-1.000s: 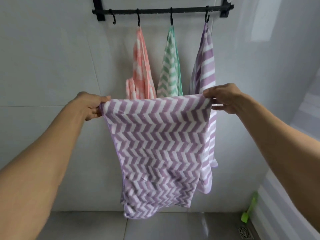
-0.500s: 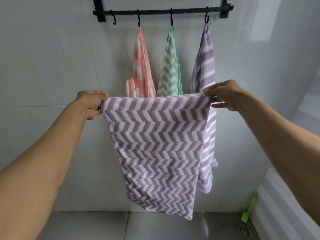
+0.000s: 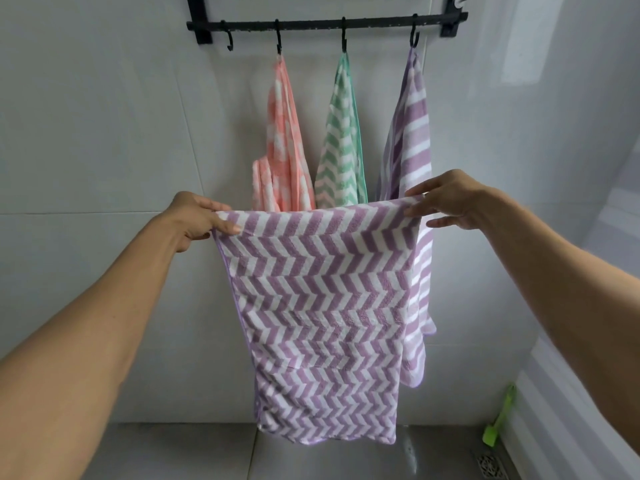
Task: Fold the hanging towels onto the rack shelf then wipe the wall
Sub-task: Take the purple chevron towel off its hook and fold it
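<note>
- The left hand [image 3: 194, 216] pinches the top left corner of a purple-and-white chevron-striped fleece towel [image 3: 322, 306], thumb over the edge.
- The right hand [image 3: 446, 199] pinches the top right corner, its lower fingers loosely extended.
- The towel hangs spread flat between both hands, in front of the white tiled wall [image 3: 104, 133].
- Behind it, a black metal hook rail [image 3: 325, 25] carries a pink striped towel [image 3: 284, 140], a green chevron towel [image 3: 341, 143] and a second purple striped towel [image 3: 414, 133].

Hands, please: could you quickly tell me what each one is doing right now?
Left hand: pinching the purple towel's top left corner.
Right hand: pinching its top right corner.
</note>
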The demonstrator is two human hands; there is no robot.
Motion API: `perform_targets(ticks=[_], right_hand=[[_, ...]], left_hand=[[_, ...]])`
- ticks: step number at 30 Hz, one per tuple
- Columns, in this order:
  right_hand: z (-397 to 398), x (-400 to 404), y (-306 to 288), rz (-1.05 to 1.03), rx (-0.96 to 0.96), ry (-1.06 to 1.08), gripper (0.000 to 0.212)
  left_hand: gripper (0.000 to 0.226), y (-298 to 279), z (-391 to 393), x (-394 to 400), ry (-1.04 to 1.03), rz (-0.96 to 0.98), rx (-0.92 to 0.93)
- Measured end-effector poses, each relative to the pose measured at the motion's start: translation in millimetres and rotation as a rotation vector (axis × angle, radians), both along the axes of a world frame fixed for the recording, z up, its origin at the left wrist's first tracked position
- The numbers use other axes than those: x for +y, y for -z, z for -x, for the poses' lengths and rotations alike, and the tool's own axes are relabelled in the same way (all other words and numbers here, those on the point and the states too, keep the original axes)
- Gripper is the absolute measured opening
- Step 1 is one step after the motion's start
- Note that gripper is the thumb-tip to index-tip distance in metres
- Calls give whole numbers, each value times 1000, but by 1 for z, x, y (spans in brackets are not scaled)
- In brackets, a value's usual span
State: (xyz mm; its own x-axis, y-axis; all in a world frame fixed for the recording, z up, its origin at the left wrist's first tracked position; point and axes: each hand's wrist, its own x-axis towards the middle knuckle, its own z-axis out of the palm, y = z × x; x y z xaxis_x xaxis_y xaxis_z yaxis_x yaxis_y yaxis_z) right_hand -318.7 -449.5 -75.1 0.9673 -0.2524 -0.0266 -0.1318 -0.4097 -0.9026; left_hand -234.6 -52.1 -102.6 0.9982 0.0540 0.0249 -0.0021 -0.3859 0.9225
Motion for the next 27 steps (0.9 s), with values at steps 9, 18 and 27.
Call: perform_targets(ticks=[9,18,27], right_hand=[[-6,4,6,175,-8,13,27],[-17,0,14,255,40,-67,18],[2,1,36,-216,53,-214,82]], left_hand=[[60,13,-10,1,-86,-270,-81],[25,9,-17,8,-91,-494,-138],[6,28,7,5,41,319,-48]])
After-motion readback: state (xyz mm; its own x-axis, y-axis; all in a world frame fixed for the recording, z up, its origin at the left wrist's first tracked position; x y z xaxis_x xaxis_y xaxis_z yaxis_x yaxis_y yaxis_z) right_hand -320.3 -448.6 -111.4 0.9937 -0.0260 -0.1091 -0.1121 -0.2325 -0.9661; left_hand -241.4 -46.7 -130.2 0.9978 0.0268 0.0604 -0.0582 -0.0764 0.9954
